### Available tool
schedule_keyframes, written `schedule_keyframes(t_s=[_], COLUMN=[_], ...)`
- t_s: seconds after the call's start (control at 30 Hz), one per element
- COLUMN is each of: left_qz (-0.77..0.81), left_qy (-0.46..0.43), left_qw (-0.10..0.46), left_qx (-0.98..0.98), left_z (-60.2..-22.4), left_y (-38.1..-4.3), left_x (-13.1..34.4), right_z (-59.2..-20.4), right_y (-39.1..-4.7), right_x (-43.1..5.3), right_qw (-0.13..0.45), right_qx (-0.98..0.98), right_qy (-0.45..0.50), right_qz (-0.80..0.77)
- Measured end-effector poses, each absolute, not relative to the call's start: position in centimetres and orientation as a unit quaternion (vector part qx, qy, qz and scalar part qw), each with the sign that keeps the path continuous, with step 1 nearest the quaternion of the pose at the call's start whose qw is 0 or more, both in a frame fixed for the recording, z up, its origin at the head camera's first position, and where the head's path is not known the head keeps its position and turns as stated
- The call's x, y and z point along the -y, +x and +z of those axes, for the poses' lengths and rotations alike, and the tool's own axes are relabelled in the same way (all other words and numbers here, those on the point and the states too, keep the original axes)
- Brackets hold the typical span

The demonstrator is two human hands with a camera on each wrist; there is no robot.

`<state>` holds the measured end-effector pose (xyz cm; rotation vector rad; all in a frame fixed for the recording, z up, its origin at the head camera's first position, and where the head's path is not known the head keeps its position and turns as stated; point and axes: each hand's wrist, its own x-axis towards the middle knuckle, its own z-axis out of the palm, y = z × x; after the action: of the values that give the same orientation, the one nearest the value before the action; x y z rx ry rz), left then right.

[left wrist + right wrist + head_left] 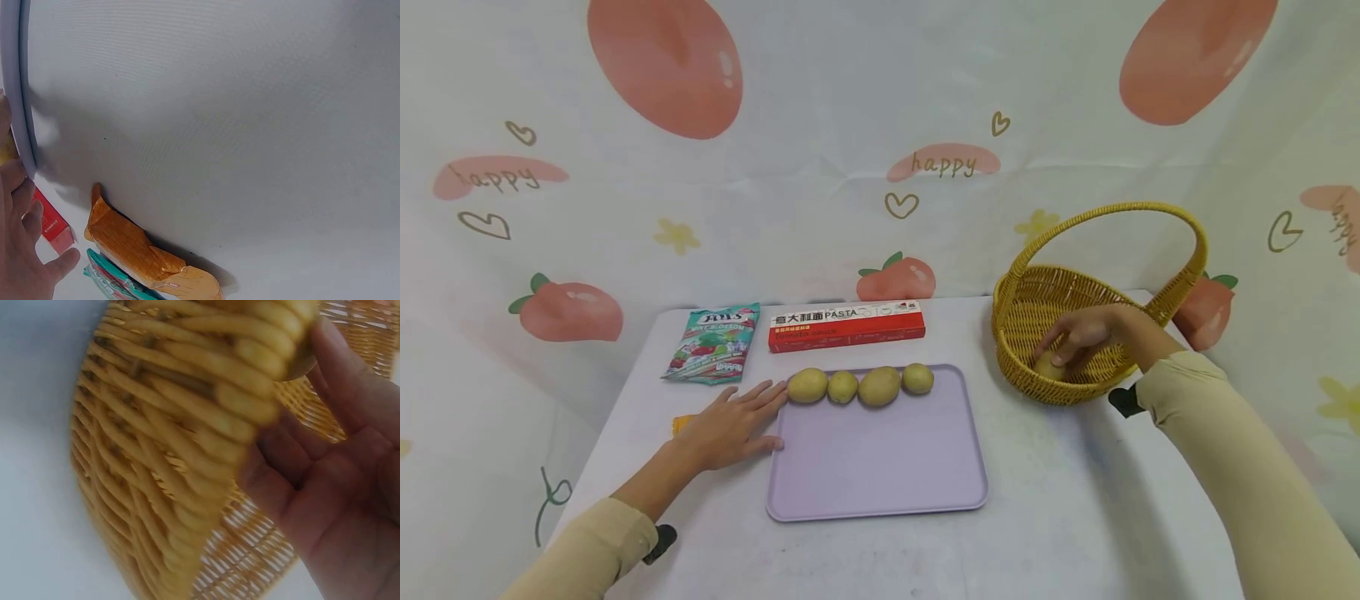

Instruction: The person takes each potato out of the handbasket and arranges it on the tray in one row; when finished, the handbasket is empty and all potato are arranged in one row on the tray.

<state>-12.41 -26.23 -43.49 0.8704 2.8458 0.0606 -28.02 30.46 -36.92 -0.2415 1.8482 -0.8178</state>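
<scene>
A row of several potatoes (pixel 879 387) lies along the back edge of a pale purple tray (pixel 880 467). My left hand (pixel 733 427) rests at the tray's left rim with fingers spread, its fingertips by the leftmost potato (pixel 807 386). Inside a yellow wicker basket (pixel 1011 346) with a tall handle, my right hand (pixel 1084 333) grips another potato (pixel 1047 367) between thumb and fingers. In the right wrist view the basket's woven rim (pixel 250 381) hides most of that potato and the fingertips.
Behind the tray lies a red and white pasta box (pixel 847 327). A green candy bag (pixel 713 343) is at the back left. An orange packet (pixel 134 247) lies beside my left hand. A fruit-printed curtain (pixel 805 125) hangs behind the table.
</scene>
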Motion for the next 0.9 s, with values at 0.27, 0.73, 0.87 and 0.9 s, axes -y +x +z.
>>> schedule_keyframes(t_s=[0.27,0.73,0.87,0.9], left_qz=[0.017,0.019,0.020,0.020], left_qy=[0.292,0.291,0.293,0.294], left_qw=[0.082,0.083,0.081,0.080], left_qx=[-0.953,-0.953,-0.953,-0.952], left_z=[-43.6,-43.4,-43.5,-43.6], left_y=[-12.5,-12.3,-12.4,-12.4], left_x=[26.3,26.3,26.3,26.3], right_z=[-34.7,-33.1,-33.6,-33.8], right_y=[-27.3,-25.8,-25.2,-25.0], right_x=[-30.9,-27.7,-25.6,-25.1], right_qw=[0.481,0.381,0.369,0.365], right_qx=[-0.787,-0.791,-0.787,-0.787], right_qy=[-0.188,-0.351,-0.365,-0.369], right_qz=[-0.337,-0.325,-0.334,-0.334])
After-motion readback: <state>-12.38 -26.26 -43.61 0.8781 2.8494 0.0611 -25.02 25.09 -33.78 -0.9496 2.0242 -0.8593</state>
